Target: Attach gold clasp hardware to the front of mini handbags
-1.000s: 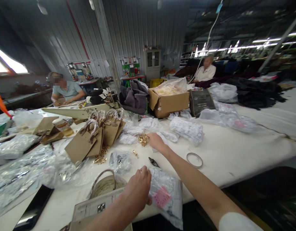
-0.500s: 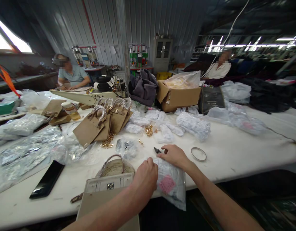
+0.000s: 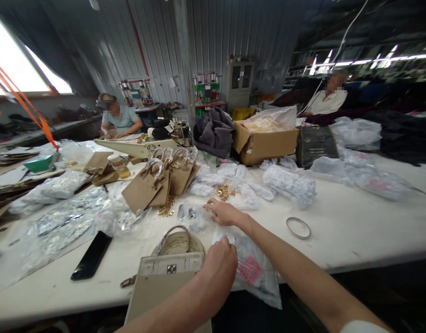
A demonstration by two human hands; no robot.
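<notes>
My left hand (image 3: 222, 263) is closed beside the top edge of a beige handbag (image 3: 169, 289), and whatever its fingers pinch is hidden. The bag has a brown handle (image 3: 162, 238) and a small metal plate (image 3: 171, 269). Farther forward, my right hand (image 3: 222, 212) reaches over the table with its fingers partly stretched and apart. Its fingertips are beside a small clear bag of metal parts (image 3: 192, 215) and near a pile of gold hardware (image 3: 226, 192). Under my forearms lies a plastic bag with a pink label (image 3: 251, 270).
A black phone (image 3: 91, 255) lies left and a ring (image 3: 298, 228) right. Several tan handbags (image 3: 147, 189), gold pieces (image 3: 167, 206) and bagged white material (image 3: 289, 182) lie farther back. Behind are a cardboard box (image 3: 268, 145) and two people (image 3: 121, 120).
My right hand has moved forward and left from the dark-tipped tool, which no longer shows. My left hand stays closed by the handbag. The whole view has shifted slightly.
</notes>
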